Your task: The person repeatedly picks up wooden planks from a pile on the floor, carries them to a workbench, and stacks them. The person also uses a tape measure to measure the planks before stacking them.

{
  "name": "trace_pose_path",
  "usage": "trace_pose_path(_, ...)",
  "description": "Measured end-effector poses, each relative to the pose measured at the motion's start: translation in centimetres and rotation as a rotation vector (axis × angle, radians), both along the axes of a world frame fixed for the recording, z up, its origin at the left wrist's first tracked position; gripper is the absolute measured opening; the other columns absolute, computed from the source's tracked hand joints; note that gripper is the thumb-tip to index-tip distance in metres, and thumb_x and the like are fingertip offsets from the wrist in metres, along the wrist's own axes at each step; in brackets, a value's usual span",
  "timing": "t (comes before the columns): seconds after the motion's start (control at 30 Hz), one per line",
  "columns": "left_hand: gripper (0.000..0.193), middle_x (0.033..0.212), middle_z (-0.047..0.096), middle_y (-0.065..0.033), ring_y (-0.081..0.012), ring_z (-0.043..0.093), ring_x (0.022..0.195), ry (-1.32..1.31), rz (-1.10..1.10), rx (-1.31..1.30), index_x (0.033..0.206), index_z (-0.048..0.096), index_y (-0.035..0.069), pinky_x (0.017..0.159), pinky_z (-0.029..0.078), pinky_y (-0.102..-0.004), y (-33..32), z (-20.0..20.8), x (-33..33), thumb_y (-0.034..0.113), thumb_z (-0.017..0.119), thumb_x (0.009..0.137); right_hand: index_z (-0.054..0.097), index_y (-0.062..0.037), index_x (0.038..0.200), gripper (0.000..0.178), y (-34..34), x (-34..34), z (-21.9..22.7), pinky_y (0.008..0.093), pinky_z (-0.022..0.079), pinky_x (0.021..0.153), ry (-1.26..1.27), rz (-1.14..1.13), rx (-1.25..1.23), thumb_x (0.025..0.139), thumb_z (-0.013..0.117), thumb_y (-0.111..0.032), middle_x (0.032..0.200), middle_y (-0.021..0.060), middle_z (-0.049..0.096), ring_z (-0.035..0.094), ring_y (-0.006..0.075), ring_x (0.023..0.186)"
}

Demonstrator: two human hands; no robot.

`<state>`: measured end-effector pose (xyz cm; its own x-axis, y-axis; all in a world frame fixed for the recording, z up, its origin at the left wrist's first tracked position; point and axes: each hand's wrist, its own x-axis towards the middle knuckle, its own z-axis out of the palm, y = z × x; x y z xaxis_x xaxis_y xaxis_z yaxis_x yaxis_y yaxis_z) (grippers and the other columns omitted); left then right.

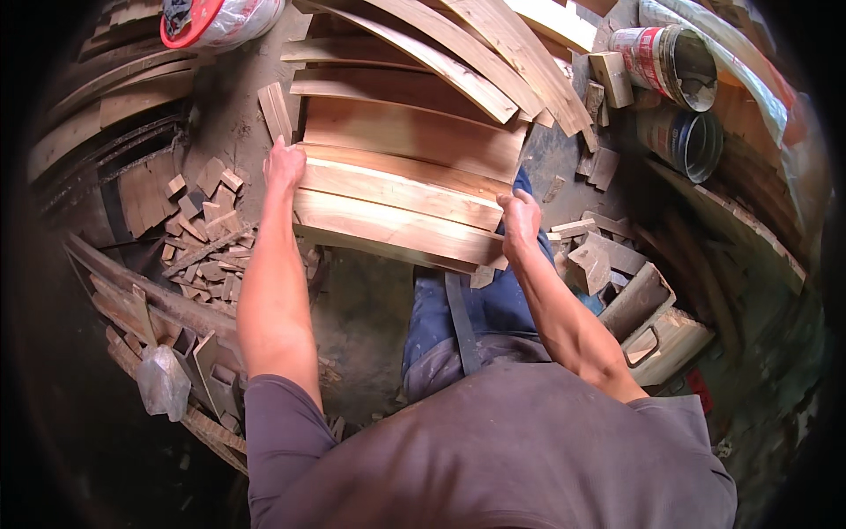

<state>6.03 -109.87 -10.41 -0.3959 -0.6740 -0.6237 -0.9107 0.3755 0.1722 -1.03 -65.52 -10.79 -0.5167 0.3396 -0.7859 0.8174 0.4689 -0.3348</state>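
Observation:
Stacked in front of me are several long wooden boards. My left hand point(285, 167) is closed on the left end of a pale wooden board point(397, 189). At the right end of that board my right hand point(520, 216) is closed too, lower and nearer my body. The undersides of both grips are hidden. Another board point(388, 227) lies along the near side of it, above my lap. A wider reddish board point(405, 137) lies just beyond. A short wood piece point(276, 111) sticks out past my left fingertips.
Curved planks point(493, 53) lie loosely across the far boards. Wood offcuts point(207, 229) are heaped at the left, more point(599, 260) beside a wooden box point(648, 304) at the right. Two buckets point(665, 66) lie tipped at the far right. A red-rimmed bucket point(225, 22) is far left.

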Motion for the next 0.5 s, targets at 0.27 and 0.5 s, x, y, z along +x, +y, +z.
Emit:
trace_pose_path(0.27,0.079,0.131,0.058,-0.0348,-0.0418,0.055,0.128,0.051,-0.094,0.158,0.15,0.035,-0.006,0.109,0.042,-0.0413,4.2,0.0,-1.9,0.021,0.055,0.079,0.07,0.0028,0.1,0.025,1.8,-2.0,-1.0,0.0355,0.051,0.066,-0.011,0.017,-0.103,0.079,0.067,-0.01,0.09,0.0136,0.069,0.063,0.0217,0.077)
trace_pose_path(0.5,0.079,0.123,0.064,-0.0318,-0.0412,0.06,0.118,0.079,-0.102,0.024,0.151,0.036,-0.001,0.114,0.031,-0.0427,6.3,1.6,-2.0,0.025,0.058,0.079,0.066,0.0006,0.11,0.034,3.2,-4.7,3.3,0.0327,0.05,0.082,-0.155,-0.05,-0.232,0.08,0.075,-0.011,0.098,0.0116,0.069,0.064,0.0207,0.087)
